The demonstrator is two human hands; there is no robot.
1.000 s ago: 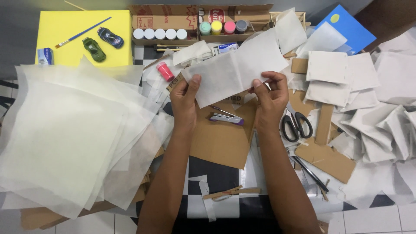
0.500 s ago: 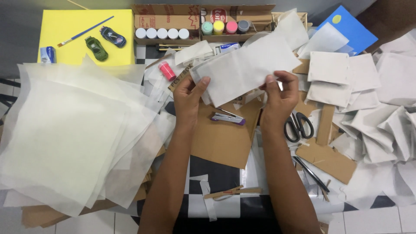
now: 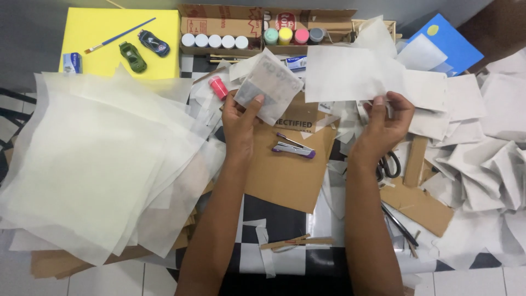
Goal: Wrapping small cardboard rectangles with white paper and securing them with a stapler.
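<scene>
Paper is in both your hands. Your left hand [image 3: 241, 118] pinches a small see-through sheet [image 3: 269, 85], thumb on top, and tilts it up over the brown cardboard [image 3: 285, 175]. Your right hand [image 3: 386, 123] pinches a bigger white sheet [image 3: 350, 74] by its bottom edge (fingers closed tight on it). A purple stapler [image 3: 293, 148] lies on the cardboard between your wrists. Black scissors [image 3: 388, 164] peek out beside your right wrist.
</scene>
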